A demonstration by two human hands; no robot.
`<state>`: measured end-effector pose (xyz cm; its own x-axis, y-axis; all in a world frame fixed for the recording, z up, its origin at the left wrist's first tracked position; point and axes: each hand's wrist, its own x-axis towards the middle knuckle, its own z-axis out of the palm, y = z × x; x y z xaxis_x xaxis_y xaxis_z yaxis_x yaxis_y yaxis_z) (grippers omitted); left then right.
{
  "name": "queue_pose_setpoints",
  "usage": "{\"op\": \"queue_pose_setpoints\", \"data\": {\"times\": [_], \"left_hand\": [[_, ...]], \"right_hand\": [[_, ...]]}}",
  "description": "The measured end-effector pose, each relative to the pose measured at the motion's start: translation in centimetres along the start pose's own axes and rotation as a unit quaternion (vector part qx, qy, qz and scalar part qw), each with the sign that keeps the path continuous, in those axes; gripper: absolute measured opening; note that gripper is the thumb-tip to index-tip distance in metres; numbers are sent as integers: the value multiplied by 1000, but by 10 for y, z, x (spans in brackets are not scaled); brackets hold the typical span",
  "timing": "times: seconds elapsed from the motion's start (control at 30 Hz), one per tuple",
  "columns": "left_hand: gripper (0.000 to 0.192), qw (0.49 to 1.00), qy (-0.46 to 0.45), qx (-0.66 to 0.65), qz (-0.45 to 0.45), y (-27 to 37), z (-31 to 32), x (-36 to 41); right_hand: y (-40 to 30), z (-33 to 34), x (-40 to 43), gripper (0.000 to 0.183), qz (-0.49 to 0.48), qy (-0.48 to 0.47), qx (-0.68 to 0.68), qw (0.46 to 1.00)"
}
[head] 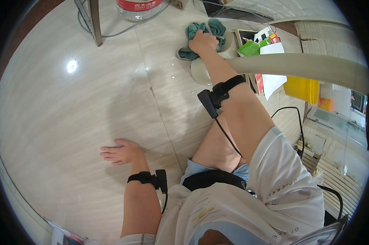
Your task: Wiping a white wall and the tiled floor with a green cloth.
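My right hand [204, 43] reaches far forward, its fingers curled on a bunched green cloth [217, 27]. Folds of the cloth spread out on both sides of the hand, low on the tiled floor [80, 104]. Part of the cloth is hidden under my palm. My left hand [122, 152] is off to the left with fingers extended and nothing in it. Whether it touches the tiles or hovers just above them I cannot tell. Each forearm carries a black strap with a cabled module.
A pale curved bar [298, 64] crosses beside my right arm. Behind it stand a container of papers and packets [252, 47] and a yellow bin [301, 88]. A large water bottle [138, 9], a wooden leg [95, 23] and a grey cable [123, 33] lie ahead.
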<state>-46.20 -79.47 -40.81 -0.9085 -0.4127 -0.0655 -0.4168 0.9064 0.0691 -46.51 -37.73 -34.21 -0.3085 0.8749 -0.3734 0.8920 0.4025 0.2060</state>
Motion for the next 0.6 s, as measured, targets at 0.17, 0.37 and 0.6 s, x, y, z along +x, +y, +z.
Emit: {"op": "queue_pose_setpoints", "data": {"times": [0.17,0.37,0.6], "left_hand": [[66,1000,-2,20,9,-1,-2,-2],[66,1000,2,23,16,-5,-1,-1],[67,1000,1,14,20,-3,-2,-2]], "right_hand": [[-8,3,-5,50,-16,25,16,999],[-58,28,-76,49,-130,62,146,979],[-59,45,-123,46,-214,41,148,965]]}}
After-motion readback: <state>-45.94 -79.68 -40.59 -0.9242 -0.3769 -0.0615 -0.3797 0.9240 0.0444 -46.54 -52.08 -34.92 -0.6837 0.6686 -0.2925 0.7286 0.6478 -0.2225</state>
